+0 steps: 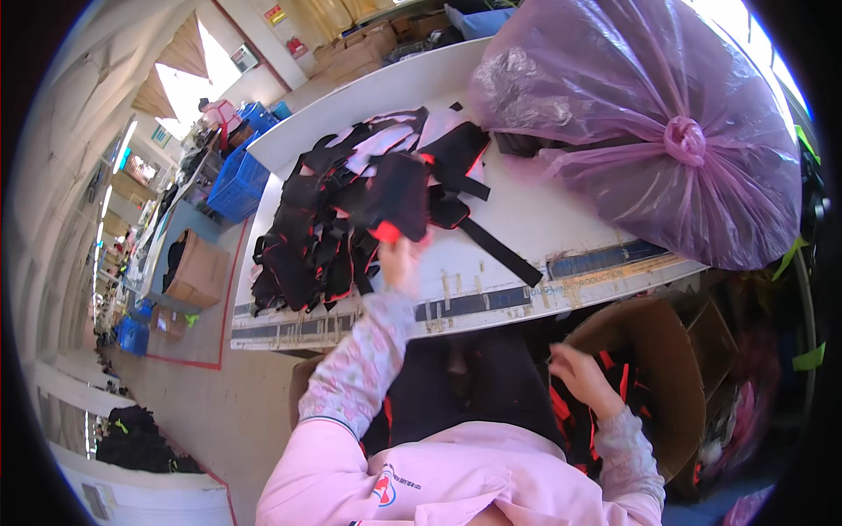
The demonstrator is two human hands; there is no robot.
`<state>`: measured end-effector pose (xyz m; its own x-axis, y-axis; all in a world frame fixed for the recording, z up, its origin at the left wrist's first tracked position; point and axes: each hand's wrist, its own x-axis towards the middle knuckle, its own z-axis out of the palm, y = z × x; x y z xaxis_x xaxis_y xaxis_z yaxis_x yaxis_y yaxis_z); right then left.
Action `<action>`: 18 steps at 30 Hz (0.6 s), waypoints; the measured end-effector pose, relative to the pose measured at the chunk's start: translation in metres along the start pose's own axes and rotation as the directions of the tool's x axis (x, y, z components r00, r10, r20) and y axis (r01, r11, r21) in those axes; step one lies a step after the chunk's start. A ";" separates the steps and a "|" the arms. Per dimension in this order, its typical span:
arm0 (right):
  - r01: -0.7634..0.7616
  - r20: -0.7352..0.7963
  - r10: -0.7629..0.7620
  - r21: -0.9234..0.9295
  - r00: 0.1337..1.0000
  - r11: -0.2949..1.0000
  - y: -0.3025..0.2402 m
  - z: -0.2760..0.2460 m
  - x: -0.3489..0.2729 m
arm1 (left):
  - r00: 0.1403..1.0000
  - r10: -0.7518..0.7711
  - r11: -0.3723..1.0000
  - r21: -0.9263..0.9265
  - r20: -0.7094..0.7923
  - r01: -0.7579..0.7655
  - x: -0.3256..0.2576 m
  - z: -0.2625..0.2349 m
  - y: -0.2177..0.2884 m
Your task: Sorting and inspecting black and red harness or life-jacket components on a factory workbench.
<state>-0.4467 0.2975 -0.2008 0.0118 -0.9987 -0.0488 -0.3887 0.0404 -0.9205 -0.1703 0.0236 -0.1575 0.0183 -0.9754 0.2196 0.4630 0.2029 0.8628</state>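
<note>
Beside the big, crinkly purple bag tied shut on the white table, your black, red-edged strap pile spreads flat. Your left hand pinches one soft piece at the pile's near edge; it looks like stacking. Your right hand, fingers curled loosely, reaches into the cardboard box below the bag for more pieces.

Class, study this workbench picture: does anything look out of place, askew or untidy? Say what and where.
The black and red fabric pieces lie in a loose, jumbled heap on the white table, one black strap trailing out askew. The left hand grips one piece. Old tape marks line the table's front edge.
</note>
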 end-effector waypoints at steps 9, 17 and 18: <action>0.269 -0.088 -0.284 -0.146 0.955 0.952 -0.043 0.084 0.127 | 0.226 -0.920 0.352 0.424 0.319 0.835 -0.161 0.026 -0.014; 0.171 -0.015 -0.217 -0.561 0.976 0.810 -0.070 0.088 0.083 | 0.766 0.022 0.393 0.698 0.643 -0.598 -0.113 -0.017 -0.002; 0.199 -0.039 -0.266 -0.559 0.963 0.805 -0.054 0.090 0.081 | 0.757 -0.088 0.418 0.714 0.647 -0.561 -0.112 -0.019 -0.017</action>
<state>-0.3417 0.2171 -0.1905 0.0784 -0.9740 0.2128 -0.8255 -0.1831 -0.5340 -0.1633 0.1281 -0.2056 -0.6002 -0.7012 0.3848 -0.4499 0.6937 0.5625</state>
